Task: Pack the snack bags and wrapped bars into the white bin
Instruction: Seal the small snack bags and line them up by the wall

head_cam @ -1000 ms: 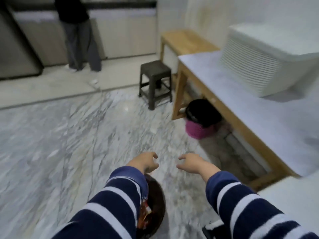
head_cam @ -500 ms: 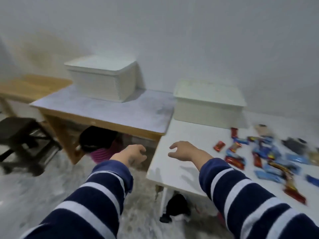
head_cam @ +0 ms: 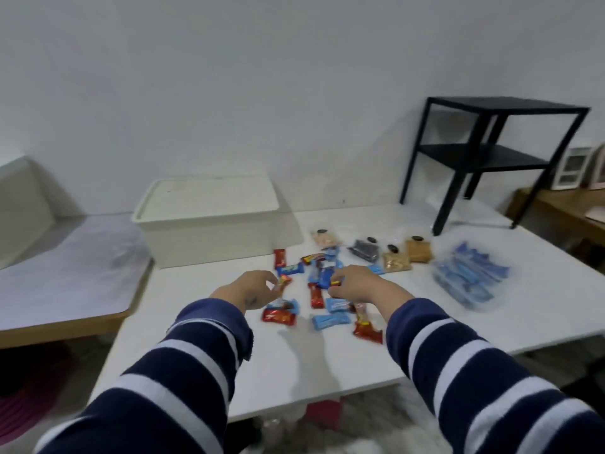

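The white bin (head_cam: 209, 231) stands at the back left of the white table (head_cam: 327, 362) with its lid on. In front of it lies a scatter of red and blue wrapped bars (head_cam: 327, 319). Several small snack bags (head_cam: 396, 262) lie behind them to the right. My left hand (head_cam: 248, 291) reaches into the scatter from the left, and its fingertips pinch the end of a red-orange bar (head_cam: 285, 285). My right hand (head_cam: 360, 286) is over the middle of the pile, with its fingers curled around a small red-yellow bar (head_cam: 334, 283).
A clear pack of blue bars (head_cam: 468, 280) lies at the right. A black two-tier shelf (head_cam: 491, 152) stands on the table's back right corner. A lower grey-topped table (head_cam: 65, 273) adjoins on the left, with another white bin (head_cam: 19, 204) on it.
My view has swung right from the floor and the side table to the white table. Both hands have moved forward onto the pile of bars and closed their fingers on bars.
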`<state>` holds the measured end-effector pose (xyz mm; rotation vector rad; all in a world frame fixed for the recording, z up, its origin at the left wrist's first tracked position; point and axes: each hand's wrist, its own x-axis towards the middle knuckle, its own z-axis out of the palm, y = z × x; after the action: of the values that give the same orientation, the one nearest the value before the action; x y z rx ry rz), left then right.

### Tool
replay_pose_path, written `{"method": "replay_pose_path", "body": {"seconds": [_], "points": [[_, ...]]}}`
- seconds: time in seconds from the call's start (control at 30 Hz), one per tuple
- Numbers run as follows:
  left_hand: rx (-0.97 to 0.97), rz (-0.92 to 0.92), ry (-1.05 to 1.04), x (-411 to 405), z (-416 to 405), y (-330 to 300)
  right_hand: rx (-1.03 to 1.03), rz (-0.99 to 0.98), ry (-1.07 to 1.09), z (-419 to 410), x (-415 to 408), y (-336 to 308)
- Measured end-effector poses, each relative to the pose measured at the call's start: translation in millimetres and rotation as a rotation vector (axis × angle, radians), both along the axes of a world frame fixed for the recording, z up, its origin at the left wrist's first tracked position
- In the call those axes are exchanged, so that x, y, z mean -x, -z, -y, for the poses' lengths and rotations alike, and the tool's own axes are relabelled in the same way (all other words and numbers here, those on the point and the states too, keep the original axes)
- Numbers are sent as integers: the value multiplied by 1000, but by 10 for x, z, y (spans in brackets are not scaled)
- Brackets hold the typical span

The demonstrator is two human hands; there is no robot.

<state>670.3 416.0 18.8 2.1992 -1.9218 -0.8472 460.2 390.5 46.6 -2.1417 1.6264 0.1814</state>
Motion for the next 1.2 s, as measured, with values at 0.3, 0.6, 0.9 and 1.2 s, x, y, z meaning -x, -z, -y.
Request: {"method": "replay_pose_path", "body": {"seconds": [0.3,0.6,0.9,1.2], "points": [[-17,-21,119,1234,1000,102,12,-4,53,909,1231,116],[-43,12,27,1386,1982,321,-50,40,39,1779,1424,293],[3,-121,-198,1191,3140,896,-83,107,37,3086,933,654],[70,-122,-457,1297,3879,1426,-141,219,101,4372,357,1180]]}}
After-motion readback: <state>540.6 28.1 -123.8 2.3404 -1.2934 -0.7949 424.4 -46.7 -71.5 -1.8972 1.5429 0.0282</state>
